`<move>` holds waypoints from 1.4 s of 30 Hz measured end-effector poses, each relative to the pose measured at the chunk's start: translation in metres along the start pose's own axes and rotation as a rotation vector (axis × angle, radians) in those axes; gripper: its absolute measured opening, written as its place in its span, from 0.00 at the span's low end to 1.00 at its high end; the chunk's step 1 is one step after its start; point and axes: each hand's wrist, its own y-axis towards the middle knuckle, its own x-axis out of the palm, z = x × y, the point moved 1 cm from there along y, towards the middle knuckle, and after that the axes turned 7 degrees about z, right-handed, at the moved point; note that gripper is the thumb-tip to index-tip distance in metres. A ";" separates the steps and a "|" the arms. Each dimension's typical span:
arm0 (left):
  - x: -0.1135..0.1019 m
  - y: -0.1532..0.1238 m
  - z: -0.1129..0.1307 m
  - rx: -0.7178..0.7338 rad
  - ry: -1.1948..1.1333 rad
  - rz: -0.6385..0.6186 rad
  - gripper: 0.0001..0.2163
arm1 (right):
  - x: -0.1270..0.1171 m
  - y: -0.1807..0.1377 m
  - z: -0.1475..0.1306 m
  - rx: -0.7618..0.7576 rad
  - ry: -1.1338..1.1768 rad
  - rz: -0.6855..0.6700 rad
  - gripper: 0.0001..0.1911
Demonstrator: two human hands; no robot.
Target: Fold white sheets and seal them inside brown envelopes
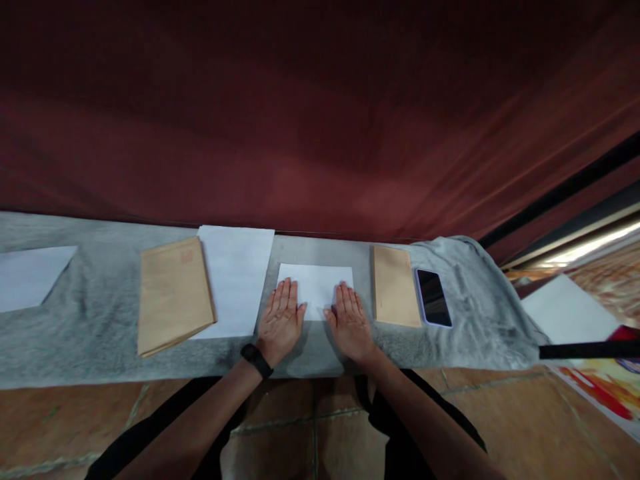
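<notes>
A small white sheet of paper [317,290], perhaps folded, lies flat on the grey cloth in front of me. My left hand [283,317] rests palm down on its left end, fingers stretched forward. On the right end lies my right hand [349,320], likewise flat with the fingers extended. Neither hand grips anything. Left of my left hand is a stack of larger white paper [237,280], partly under brown envelopes [175,293] that bear a red stamp-like mark. Just right of my right hand is another stack of brown envelopes [397,287].
A phone [434,298] in a pale purple case lies beyond the right envelopes. Another white sheet [33,277] is at the far left. The grey cloth [100,367] covers a narrow surface against a dark red curtain [300,147]. Tiled floor [280,440] shows below.
</notes>
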 end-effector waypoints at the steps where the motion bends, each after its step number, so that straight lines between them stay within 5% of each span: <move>1: 0.000 0.000 -0.002 -0.004 0.002 0.002 0.29 | 0.000 0.001 0.002 0.010 -0.010 -0.002 0.35; 12: -0.003 0.016 0.001 -0.062 0.028 -0.019 0.29 | 0.004 0.012 0.014 0.105 -0.023 0.064 0.34; 22: 0.023 0.043 0.025 0.108 -0.036 -0.154 0.27 | 0.019 0.053 -0.021 0.010 0.148 -0.160 0.31; 42: 0.020 0.051 0.002 -0.023 0.019 -0.061 0.28 | 0.030 0.048 0.001 0.087 -0.040 0.065 0.34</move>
